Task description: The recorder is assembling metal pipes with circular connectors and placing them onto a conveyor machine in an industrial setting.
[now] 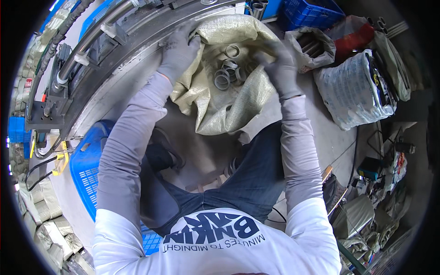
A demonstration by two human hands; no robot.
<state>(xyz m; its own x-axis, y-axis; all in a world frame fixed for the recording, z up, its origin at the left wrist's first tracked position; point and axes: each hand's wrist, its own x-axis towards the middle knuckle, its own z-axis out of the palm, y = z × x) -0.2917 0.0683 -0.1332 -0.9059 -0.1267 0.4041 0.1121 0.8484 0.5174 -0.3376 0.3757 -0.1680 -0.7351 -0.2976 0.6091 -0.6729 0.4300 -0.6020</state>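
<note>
A pale cream woven sack (220, 119) stands mouth up on the floor in front of my legs, its rim spread and creased. Several short metal rings (222, 80) lie loose inside it. My left hand (179, 54), in a grey glove, is closed on the left part of the sack's rim. Over the right part of the rim, my right hand (282, 72), also in a grey glove, grips the cloth; its fingers are smeared by motion. The sack's lower part is largely hidden by its folded front.
A metal machine rail (98, 43) runs along the left. To my left sits a blue plastic basket (85, 169). Behind the sack on the right are a blue crate (311, 16), a small white sack (311, 48) of tubes and a white bag (348, 89). Tools (369, 167) lie farther right.
</note>
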